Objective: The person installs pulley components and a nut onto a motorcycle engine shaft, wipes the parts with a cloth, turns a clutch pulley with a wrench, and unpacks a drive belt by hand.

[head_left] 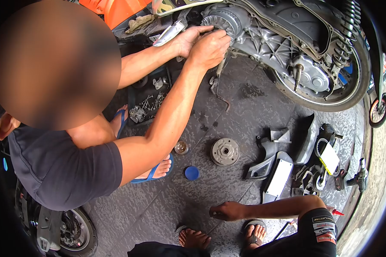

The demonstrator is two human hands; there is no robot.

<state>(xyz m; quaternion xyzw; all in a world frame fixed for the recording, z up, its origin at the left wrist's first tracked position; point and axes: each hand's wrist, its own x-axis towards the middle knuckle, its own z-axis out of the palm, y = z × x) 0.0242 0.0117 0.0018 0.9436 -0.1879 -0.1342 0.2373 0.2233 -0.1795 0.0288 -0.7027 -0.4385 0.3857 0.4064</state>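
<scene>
My right hand [228, 210] hangs over the floor at the bottom, its fingers curled together. The inside is dark, so I cannot make out what it holds, if anything. My left hand is not in view. Beyond my right hand lie a round metal clutch [225, 152], a blue round lid [191, 172] and a small open tin [181, 147]. A co-worker squats at the left. Both of that person's hands [206, 47] are at the finned pulley [221, 22] of an opened scooter engine case [274, 43]; their fingertips are partly hidden.
A wheel [321, 105] and a coil spring [349, 25] stand at upper right. Removed covers [261, 165] and other parts lie on the right floor, near a power tool [360, 175]. Bolts [152, 102] lie beside the co-worker's foot. Another wheel [79, 231] is at lower left.
</scene>
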